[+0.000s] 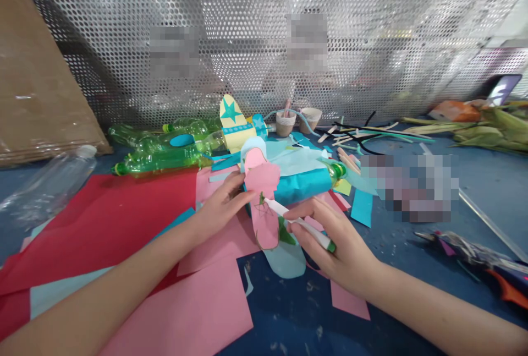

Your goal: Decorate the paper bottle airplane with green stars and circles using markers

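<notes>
My right hand (334,237) grips a white marker (303,224) with a green end. Its tip touches a pink paper cutout (266,221), where green star-like lines show. My left hand (225,202) pinches the cutout's left edge, thumb in front and fingers partly hidden. Behind the cutout lie light blue paper wings (286,259) and a plastic bottle wrapped in blue paper (305,184), which together look like a toy airplane. The bottle's green cap (339,169) points right. A yellow and blue bottle airplane (237,127) with a star stands just beyond.
Green bottles (165,158) and a clear bottle (51,182) lie left. Red sheets (124,207) and pink sheets (185,312) spread in front. Small cups (285,123) stand by the perforated metal panel (247,31). Orange-handled scissors (509,292) and corn husks (487,130) are right.
</notes>
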The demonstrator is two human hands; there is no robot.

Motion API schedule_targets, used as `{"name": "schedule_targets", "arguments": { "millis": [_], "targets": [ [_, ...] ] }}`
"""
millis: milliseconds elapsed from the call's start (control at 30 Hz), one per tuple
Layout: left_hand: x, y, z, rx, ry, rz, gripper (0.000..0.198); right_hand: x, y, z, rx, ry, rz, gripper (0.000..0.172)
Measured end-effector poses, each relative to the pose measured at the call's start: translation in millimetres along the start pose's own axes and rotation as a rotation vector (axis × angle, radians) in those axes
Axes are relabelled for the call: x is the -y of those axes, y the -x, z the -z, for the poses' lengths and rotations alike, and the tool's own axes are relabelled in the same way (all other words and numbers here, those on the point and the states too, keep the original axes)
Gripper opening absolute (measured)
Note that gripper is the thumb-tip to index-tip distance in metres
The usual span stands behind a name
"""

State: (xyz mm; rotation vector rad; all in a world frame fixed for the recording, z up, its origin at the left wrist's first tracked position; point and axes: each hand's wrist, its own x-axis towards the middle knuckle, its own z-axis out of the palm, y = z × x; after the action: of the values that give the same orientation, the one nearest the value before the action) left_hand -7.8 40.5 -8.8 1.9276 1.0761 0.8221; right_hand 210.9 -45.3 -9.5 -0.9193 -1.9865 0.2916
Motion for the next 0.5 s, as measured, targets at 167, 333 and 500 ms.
{"name": "schedule_targets", "arguments": {
  "millis": [167, 333, 500],
  "targets": [
    [-0.9, -0.3, -0.3, 0.005, 0.015, -0.006, 0.033, 1.4, 0.4, 1.2, -0.009, -0.010, 0.008, 0.012],
    [0.0, -0.8, -0.5, -0.004, 0.017, -0.008, 0.032, 1.0, -0.4, 1.9, -0.020, -0.010, 0.018, 0.013],
    [0.3, -0.8, -0.6, 0.001, 0.012, -0.005, 0.033, 0.5, 0.3, 1.9, -0.017, 0.002, -0.002, 0.012]
  ]
}}
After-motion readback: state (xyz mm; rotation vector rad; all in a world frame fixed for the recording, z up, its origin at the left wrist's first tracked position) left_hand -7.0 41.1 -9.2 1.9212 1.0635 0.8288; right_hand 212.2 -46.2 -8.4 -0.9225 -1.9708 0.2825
